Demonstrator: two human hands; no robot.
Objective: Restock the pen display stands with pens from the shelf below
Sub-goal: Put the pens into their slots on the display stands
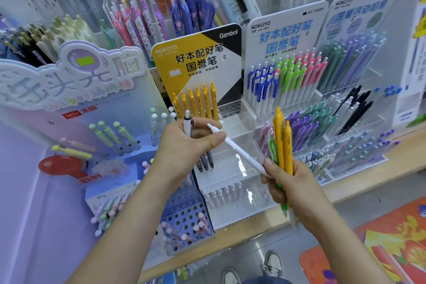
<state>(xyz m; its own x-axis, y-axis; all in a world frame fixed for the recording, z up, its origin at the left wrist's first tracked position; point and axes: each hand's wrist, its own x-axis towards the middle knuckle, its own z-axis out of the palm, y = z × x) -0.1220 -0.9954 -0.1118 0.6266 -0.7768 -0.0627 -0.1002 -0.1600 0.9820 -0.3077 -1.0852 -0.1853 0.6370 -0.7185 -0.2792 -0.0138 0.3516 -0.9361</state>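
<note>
Several pens [282, 145], left hand [184, 145], right hand [288, 182], ledge [359, 180]

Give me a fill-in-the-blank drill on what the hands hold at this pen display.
1. The pen bundle in the right hand is green and ____.
2. The slanted pen between both hands is ____.
3. The yellow-and-black header card reads ____ at its top right.
4. The left hand grips dark pens whose tips point ____.

Missing words: yellow; white; Gambol; down.
</note>
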